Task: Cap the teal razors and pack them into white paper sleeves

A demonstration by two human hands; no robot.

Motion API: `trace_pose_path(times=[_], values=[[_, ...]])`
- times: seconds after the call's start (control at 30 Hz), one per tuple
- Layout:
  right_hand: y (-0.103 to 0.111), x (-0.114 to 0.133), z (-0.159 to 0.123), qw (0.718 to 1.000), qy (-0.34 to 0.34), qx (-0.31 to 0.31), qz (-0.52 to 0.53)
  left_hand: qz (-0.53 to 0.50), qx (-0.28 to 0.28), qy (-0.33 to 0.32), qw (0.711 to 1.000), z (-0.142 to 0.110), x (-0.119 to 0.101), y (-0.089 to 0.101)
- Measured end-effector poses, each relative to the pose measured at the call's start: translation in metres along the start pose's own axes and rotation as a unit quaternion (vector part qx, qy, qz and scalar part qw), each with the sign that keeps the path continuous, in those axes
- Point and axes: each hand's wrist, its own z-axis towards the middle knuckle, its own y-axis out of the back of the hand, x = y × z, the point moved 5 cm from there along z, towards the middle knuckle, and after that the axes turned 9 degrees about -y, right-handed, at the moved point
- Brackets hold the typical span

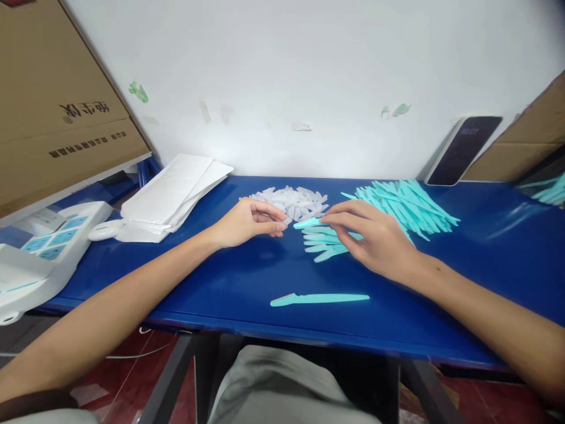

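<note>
My right hand (371,232) pinches a turquoise eyebrow razor (308,223), its head end pointing left toward my other hand. My left hand (249,222) is closed, thumb and fingertips nearly together; whatever is between them, I cannot make out. Just behind the left fingertips lies a heap of small translucent white caps (304,200). Several turquoise razors (325,250) lie side by side under my right hand, partly hidden by it. Beyond that hand spreads a larger pile of turquoise razors (410,206). One single razor (320,299) lies flat nearer the table's front edge.
A stack of white plastic sheets or bags (170,194) lies at the left on the blue table (220,282). Farther left are a white power strip (66,235) and a cardboard box (57,106). A phone (463,150) leans at the back right, beside more cardboard (525,141).
</note>
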Motion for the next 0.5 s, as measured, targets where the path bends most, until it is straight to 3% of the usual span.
trace_pose_path(times=[0.23, 0.5], values=[[0.007, 0.003, 0.002, 0.999, 0.018, -0.034, -0.006, -0.106, -0.006, 0.023, 0.994, 0.002, 0.011, -0.011], [0.006, 0.005, 0.001, 0.998, 0.044, -0.048, -0.012, -0.107, 0.022, 0.021, 0.994, 0.001, 0.013, -0.012]])
